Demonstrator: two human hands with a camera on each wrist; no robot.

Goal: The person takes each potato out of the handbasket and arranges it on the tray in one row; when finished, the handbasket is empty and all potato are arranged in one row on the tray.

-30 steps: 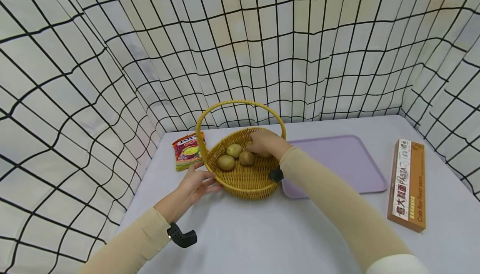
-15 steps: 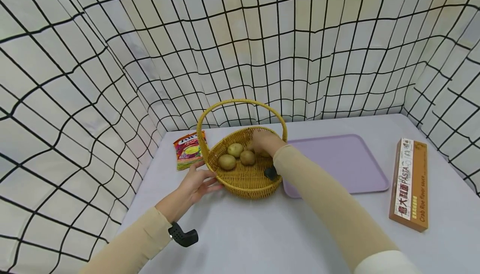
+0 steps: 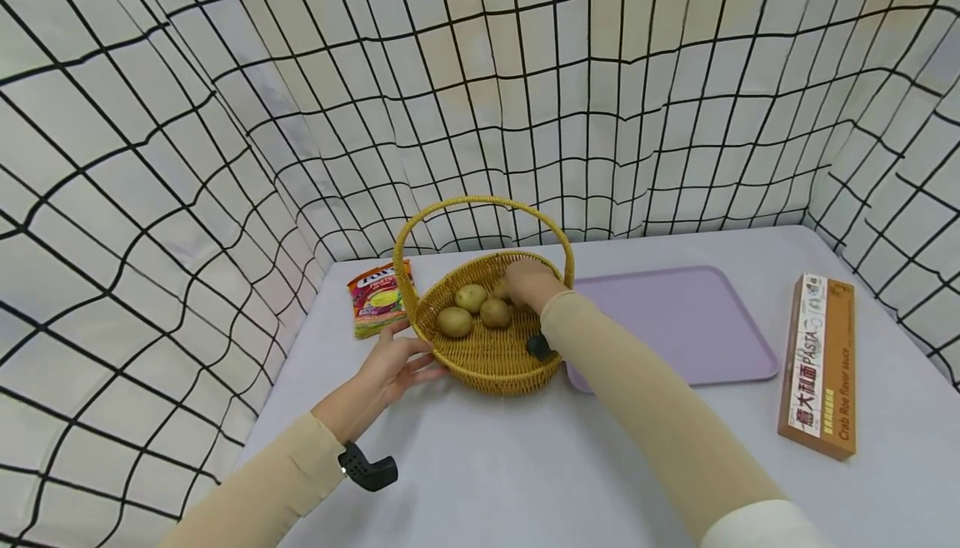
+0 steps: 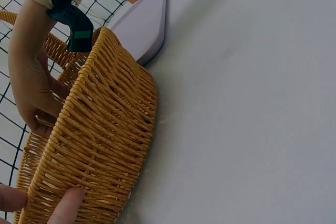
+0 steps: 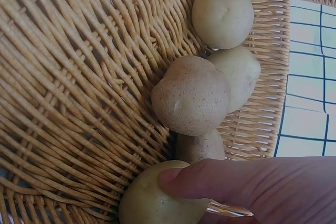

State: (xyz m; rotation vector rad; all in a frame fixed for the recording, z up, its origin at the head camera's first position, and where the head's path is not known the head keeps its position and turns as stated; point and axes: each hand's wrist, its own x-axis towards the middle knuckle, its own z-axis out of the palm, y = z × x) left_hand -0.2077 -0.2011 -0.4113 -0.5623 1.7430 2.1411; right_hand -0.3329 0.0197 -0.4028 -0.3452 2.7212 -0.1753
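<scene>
A yellow wicker basket (image 3: 501,381) with a tall arched handle stands at the table's middle. Several potatoes (image 3: 454,322) lie inside it, mostly along its left and back. My right hand (image 3: 531,283) reaches into the basket's back right. In the right wrist view, its thumb presses on a potato (image 5: 157,199) and its other fingers are mostly hidden. Another potato (image 5: 191,96) sits close by among the rest. My left hand (image 3: 392,369) touches the basket's left side with fingers spread; one fingertip (image 4: 67,206) meets the outer weave, another is at the rim.
Behind my left hand lies a colourful candy packet (image 3: 377,300). A flat lilac tray (image 3: 675,323) is to the right of the basket, partly under my right forearm. An orange pasta box (image 3: 817,365) lies farther right. Black netting over white cloth (image 3: 480,98) encloses the table.
My right forearm has shifted a little to the left, with the hand staying low in the basket. The left hand keeps its place at the basket's side.
</scene>
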